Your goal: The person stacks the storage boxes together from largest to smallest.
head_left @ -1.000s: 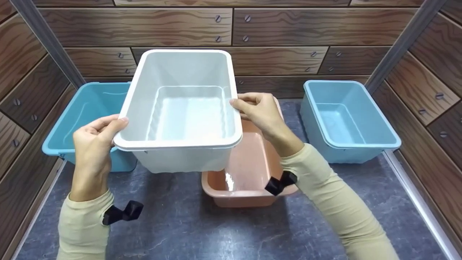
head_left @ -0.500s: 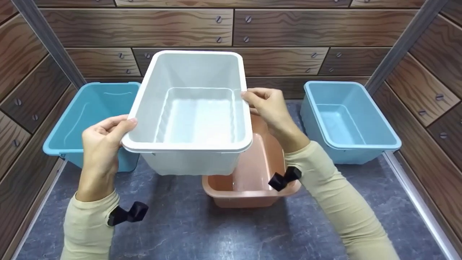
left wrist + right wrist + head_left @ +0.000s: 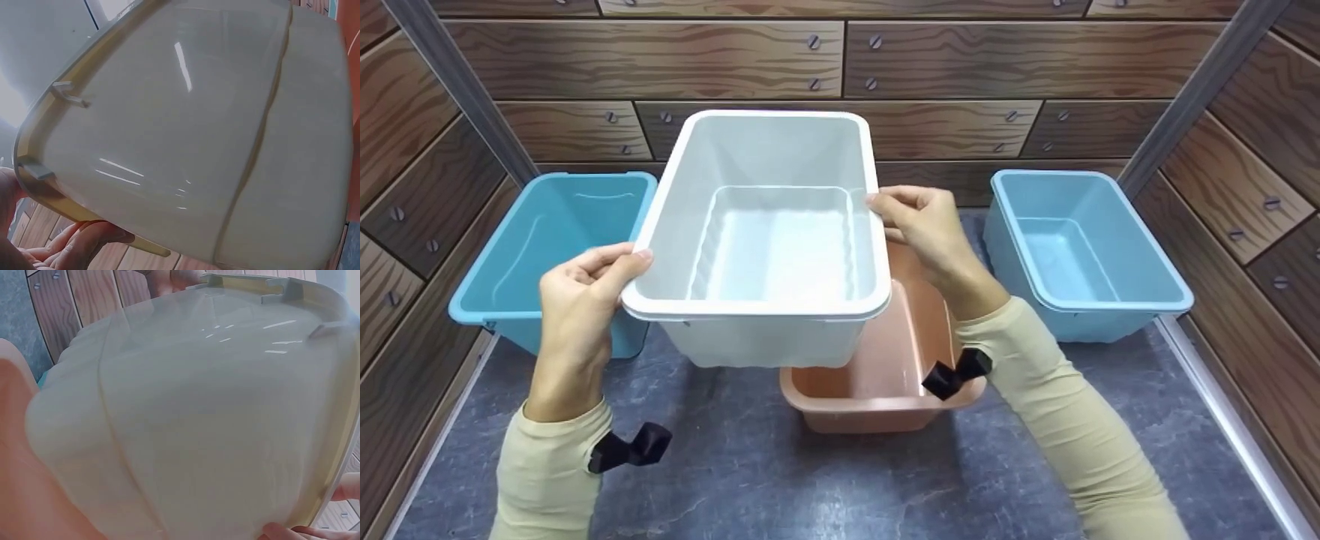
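Note:
Both hands hold a white plastic bin [image 3: 772, 337] up above the table, its open top tilted toward the head camera and its inside bare. My left hand [image 3: 581, 307] pinches the rim at the near left corner, thumb on top. On the opposite side, my right hand [image 3: 926, 232] pinches the right rim about midway back. Below and partly behind the white bin stands a peach-coloured bin [image 3: 877, 405], its far left part hidden. In the left wrist view the fingers [image 3: 84, 244] curl under the rim of the white bin's outer wall [image 3: 169, 129].
A teal bin [image 3: 487, 300] stands at the back left, partly behind the left hand. At the back right is a light blue bin [image 3: 1080, 285]. Wood-patterned walls [image 3: 780, 60] enclose the dark grey tabletop [image 3: 720, 480] on three sides.
Both hands have carried the white bin to the right and slightly down, further over the peach bin. More of the teal bin shows now. The standing bins have stayed put.

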A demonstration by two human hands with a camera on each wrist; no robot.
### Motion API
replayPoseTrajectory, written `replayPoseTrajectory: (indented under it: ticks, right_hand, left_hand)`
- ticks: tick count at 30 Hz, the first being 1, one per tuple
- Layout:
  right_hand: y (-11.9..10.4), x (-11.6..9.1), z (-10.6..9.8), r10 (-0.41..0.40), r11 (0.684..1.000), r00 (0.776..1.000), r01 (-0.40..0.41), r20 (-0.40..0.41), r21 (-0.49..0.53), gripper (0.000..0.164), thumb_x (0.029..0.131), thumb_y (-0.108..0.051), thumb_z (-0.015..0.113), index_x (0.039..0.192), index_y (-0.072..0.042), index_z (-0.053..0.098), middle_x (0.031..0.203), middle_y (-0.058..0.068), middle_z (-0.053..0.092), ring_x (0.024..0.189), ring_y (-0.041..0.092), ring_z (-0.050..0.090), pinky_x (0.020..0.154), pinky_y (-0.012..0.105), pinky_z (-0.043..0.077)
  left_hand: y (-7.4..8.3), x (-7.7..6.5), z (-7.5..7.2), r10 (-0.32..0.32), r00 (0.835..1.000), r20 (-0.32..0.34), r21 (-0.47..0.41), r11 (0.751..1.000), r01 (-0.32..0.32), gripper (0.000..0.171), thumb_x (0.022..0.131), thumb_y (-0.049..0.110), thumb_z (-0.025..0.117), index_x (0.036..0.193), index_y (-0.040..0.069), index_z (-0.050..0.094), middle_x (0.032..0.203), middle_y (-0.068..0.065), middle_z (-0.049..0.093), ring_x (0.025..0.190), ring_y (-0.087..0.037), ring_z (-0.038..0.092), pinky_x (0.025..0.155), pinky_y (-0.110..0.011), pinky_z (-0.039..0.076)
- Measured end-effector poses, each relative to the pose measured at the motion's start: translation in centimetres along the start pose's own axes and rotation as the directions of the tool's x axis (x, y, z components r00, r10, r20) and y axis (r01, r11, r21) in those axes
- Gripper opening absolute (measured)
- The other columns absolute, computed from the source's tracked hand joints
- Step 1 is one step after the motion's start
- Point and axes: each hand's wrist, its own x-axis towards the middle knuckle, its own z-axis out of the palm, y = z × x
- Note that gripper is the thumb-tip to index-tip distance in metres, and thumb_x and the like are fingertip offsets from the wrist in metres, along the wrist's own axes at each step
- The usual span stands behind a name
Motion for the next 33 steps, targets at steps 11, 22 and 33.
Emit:
replayPoseTrajectory:
  ticks: [11, 22, 33]
  right_hand:
    - [-0.2, -0.2, -0.4, -0.001, 1.000, 1.000, 0.001, -0.009, -0.013, 0.032, 0.090, -0.008, 0.059, 0.114, 0.013, 0.062, 0.077, -0.009, 0.068, 0.073, 0.004, 0.069, 0.075, 0.021, 0.060]
    - [0.1, -0.1, -0.8, 0.005, 1.000, 1.000, -0.005, -0.011, -0.006, 0.032, 0.090, -0.007, 0.060, 0.113, 0.015, 0.062, 0.073, -0.009, 0.069, 0.070, 0.004, 0.070, 0.073, 0.021, 0.060]
    - [0.3, -0.1, -1.2, -0.013, 1.000, 1.000, 0.013, 0.000, -0.027, 0.034, 0.091, -0.008, 0.058, 0.114, 0.016, 0.061, 0.076, -0.009, 0.069, 0.072, 0.005, 0.070, 0.073, 0.023, 0.061]
  left_hand:
    - [0.0, -0.1, 0.2, -0.002, 1.000, 0.026, -0.009, 1.000, 0.002, 0.013, 0.080, 0.001, 0.068, 0.082, 0.013, 0.072, 0.067, 0.004, 0.070, 0.062, -0.007, 0.068, 0.059, -0.020, 0.058]
    - [-0.1, -0.1, 0.3, -0.003, 0.997, 0.078, 0.041, 0.999, 0.000, 0.012, 0.081, 0.004, 0.069, 0.092, 0.006, 0.074, 0.073, 0.000, 0.072, 0.065, -0.008, 0.069, 0.061, -0.020, 0.058]
    - [-0.2, -0.2, 0.4, 0.012, 0.996, 0.088, 0.026, 1.000, -0.015, 0.014, 0.078, 0.007, 0.075, 0.091, 0.004, 0.074, 0.073, -0.001, 0.072, 0.065, -0.009, 0.069, 0.061, -0.021, 0.059]
